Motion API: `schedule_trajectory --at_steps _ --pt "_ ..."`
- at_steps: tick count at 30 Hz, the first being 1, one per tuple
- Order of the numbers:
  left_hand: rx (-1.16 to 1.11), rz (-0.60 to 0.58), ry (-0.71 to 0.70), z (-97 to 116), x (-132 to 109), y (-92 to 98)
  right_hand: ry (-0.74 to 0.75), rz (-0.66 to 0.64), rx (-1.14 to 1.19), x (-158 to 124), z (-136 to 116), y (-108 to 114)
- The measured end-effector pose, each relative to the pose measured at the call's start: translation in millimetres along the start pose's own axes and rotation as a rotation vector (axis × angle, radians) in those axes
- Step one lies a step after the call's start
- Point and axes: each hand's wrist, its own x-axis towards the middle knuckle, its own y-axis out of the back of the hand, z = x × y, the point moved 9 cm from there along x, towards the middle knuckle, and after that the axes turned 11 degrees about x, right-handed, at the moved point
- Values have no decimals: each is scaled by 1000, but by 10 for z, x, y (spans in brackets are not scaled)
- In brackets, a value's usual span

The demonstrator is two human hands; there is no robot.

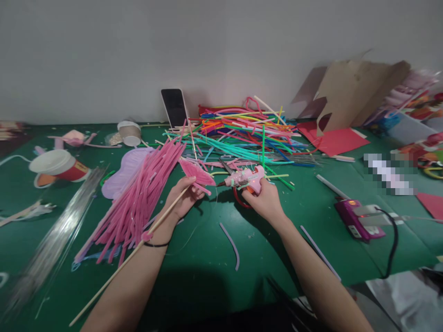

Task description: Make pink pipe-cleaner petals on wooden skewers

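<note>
My left hand [185, 198] pinches a pink pipe-cleaner petal [197, 173] together with a thin wooden stick [114, 276]. The stick slants down past my wrist toward the lower left. Closed around the handle of a pink hot glue gun [245, 178] is my right hand [265, 200]. The gun's dark nozzle points left, close to the petal's right tip; I cannot tell whether they touch. A fine clear strand of glue hangs below the petal. Behind the glue gun lie scissors with red handles [241, 198], partly hidden.
Pink pipe cleaners [141, 198] lie left, near a bundle of thin wires [58, 240] and a tipped paper cup [65, 166]. Multicoloured pipe cleaners [242, 131] pile up at the back beside a phone [175, 107]. A purple power strip [358, 219] with a black cord sits right.
</note>
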Motion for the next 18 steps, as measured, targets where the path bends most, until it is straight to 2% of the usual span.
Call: schedule_trajectory --at_steps 18 --pt "-16 -38 -17 29 -5 -48 -19 -32 -57 7 19 -14"
